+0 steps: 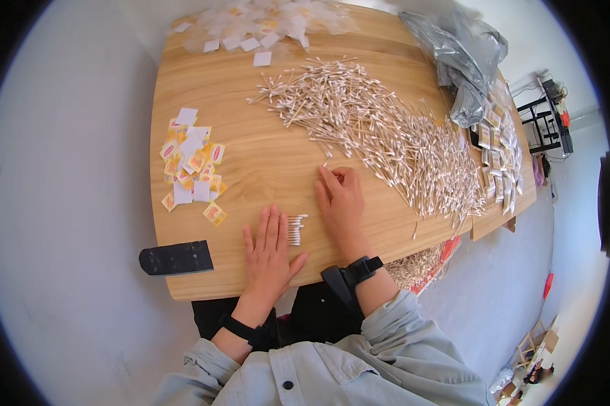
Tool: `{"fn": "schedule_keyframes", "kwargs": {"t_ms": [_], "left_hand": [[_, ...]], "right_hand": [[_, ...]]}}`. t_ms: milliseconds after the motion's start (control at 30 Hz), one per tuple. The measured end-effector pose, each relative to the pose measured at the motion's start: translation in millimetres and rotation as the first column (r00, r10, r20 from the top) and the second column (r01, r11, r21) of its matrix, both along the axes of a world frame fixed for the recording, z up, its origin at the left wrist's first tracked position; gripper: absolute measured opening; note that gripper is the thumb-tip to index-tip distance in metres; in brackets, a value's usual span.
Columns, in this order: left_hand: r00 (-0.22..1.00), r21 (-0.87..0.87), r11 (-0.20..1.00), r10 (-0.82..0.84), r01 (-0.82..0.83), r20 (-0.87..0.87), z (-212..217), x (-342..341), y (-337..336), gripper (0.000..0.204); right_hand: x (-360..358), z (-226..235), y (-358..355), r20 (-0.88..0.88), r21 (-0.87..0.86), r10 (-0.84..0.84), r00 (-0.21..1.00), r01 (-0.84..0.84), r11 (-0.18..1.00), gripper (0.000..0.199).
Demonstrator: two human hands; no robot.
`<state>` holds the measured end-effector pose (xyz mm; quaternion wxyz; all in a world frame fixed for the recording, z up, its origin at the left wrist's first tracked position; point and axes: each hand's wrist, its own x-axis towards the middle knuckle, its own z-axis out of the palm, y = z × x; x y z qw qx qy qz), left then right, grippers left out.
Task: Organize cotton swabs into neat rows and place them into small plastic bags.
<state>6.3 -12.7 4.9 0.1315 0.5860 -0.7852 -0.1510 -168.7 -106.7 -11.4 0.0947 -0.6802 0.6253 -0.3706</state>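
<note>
My left hand [267,247] lies flat on the wooden table with its fingers stretched out. It partly covers a short row of cotton swabs [295,231], whose white tips stick out to the right between the fingers and thumb. My right hand [341,201] is just beyond and to the right, its fingers curled in a pinch. A single cotton swab [327,160] shows at its fingertips; most of its stick is hidden. Beyond that hand a large loose heap of cotton swabs [379,128] spreads across the table toward the right.
Small yellow and white cards [191,159] lie piled at left. A black block [176,258] sits at the near left edge. Clear bags with cards [271,24] cover the far edge. A grey plastic bag [464,61] and packed bundles [500,152] stand right. More swabs [413,268] show below the table.
</note>
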Motion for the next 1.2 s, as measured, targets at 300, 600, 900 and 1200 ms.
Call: {"fn": "schedule_keyframes", "kwargs": {"t_ms": [300,600,900,1200], "left_hand": [[1.000,-0.006,1.000,-0.007,0.007,-0.007,-2.7,3.9,1.6,0.089],[0.998,-0.057,0.998,0.001,-0.004,-0.057,-6.6,2.6,1.5,0.085],[0.999,-0.074,0.997,0.006,-0.010,-0.053,-5.7,5.9,3.4,0.086],[0.998,-0.048,0.999,0.010,-0.013,-0.060,-6.8,4.4,2.5,0.088]], "right_hand": [[-19.2,-10.8,-13.6,0.240,0.019,-0.251,0.938,0.254,0.967,0.034],[4.7,-12.7,-40.1,0.064,-0.024,-0.167,0.984,0.169,0.985,0.019],[16.0,-4.8,8.7,0.235,0.080,0.079,0.969,-0.100,0.992,0.017],[6.1,-6.9,-42.4,0.178,0.012,-0.141,0.974,0.142,0.990,0.033]]}}
